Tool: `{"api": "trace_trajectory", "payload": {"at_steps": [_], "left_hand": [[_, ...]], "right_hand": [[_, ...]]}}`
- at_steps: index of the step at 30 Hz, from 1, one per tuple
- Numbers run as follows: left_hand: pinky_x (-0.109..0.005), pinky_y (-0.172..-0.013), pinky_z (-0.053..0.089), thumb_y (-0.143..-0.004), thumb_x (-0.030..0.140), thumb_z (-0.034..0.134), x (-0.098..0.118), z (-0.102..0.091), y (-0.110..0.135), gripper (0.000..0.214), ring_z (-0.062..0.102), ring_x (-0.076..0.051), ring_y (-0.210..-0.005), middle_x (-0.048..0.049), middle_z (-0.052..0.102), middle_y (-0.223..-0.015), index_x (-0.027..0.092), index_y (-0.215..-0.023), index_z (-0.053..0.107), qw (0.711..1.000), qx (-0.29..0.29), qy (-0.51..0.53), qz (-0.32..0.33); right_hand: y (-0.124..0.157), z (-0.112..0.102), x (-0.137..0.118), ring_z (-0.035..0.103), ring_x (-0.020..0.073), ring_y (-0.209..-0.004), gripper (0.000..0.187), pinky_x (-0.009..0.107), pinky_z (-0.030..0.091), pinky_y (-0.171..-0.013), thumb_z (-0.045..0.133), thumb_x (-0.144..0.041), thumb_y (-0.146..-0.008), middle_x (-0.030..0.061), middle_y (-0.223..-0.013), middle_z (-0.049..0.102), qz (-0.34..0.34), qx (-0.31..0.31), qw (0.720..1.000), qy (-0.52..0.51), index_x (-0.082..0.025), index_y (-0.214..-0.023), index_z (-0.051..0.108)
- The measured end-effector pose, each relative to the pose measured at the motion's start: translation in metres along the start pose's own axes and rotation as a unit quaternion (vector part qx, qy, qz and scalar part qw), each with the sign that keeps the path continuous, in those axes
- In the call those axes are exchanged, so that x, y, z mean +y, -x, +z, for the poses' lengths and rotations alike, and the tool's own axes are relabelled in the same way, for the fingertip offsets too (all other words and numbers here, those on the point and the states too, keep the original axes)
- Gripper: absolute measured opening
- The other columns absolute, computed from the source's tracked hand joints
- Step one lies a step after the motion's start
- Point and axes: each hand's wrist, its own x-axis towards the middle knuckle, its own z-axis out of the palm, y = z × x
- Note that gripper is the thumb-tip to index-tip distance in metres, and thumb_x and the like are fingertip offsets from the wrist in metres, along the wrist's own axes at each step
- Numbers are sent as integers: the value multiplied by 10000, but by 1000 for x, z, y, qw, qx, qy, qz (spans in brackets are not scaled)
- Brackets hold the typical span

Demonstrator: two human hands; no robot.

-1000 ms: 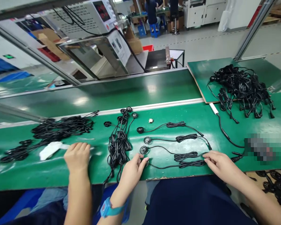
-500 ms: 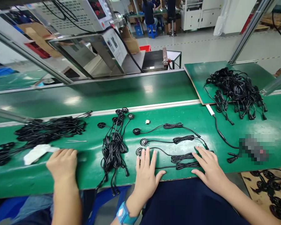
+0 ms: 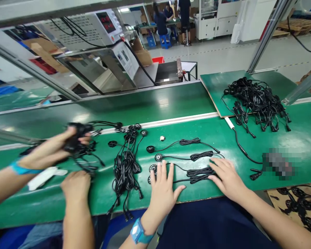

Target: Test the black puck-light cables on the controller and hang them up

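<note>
We have four black cables (image 3: 200, 175) before us on the green tabletop (image 3: 182, 127), their long axes running roughly left to right and almost parallel. Their round heads (image 3: 158, 157) point left and their tied coils (image 3: 189, 141) lie toward the right; the farthest one's thin tail slants toward us at its right end. Our left hand (image 3: 162, 188) is spread loosely over the heads of the two nearest, clenching nothing, its fingers pointing away from us. Our right hand (image 3: 229, 176) lies beside those two coils' right ends, fingers relaxed and parted; we cannot tell whether its tips press on the cable. Just left, a cable bundle (image 3: 126, 166) runs lengthwise away from us. Beyond it, a co-worker's hand (image 3: 44, 148) grasps a blurred black bunch (image 3: 77, 136). Far right, a tangled pile (image 3: 256, 98) rests partly on a raised board (image 3: 214, 84).
</note>
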Motion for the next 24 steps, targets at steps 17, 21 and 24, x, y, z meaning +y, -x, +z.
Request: {"api": "trace_trajectory", "payload": {"at_steps": [17, 21, 24], "left_hand": [[-700, -1219, 260, -998, 486, 554, 3, 14, -29, 699, 147, -417, -1590, -158, 82, -1741, 289, -1626, 316, 995, -63, 44, 63], [-736, -1192, 273, -1010, 443, 538, -5, 19, -30, 724, 145, -435, -1586, -176, 76, -1740, 286, -1649, 235, 997, -44, 33, 56], [-759, -1180, 271, -1009, 374, 542, 4, 6, -33, 770, 133, -448, -1583, -200, 72, -1736, 273, -1665, 151, 996, -20, 38, 74]], "right_hand": [[10, -46, 71, 547, 333, -1348, 489, 557, 463, -1115, 451, -546, -1038, 151, -1458, 589, 170, 22, 985, 0, -205, -1312, 669], [57, -69, 77, 680, 246, -1107, 344, 393, 563, -990, 513, -466, -1026, 107, -1228, 698, 217, 46, 974, -43, -223, -1179, 703], [84, -69, 86, 698, 219, -994, 285, 349, 583, -886, 544, -411, -1004, 91, -1190, 690, 247, 29, 968, -43, -233, -1161, 702]]}}
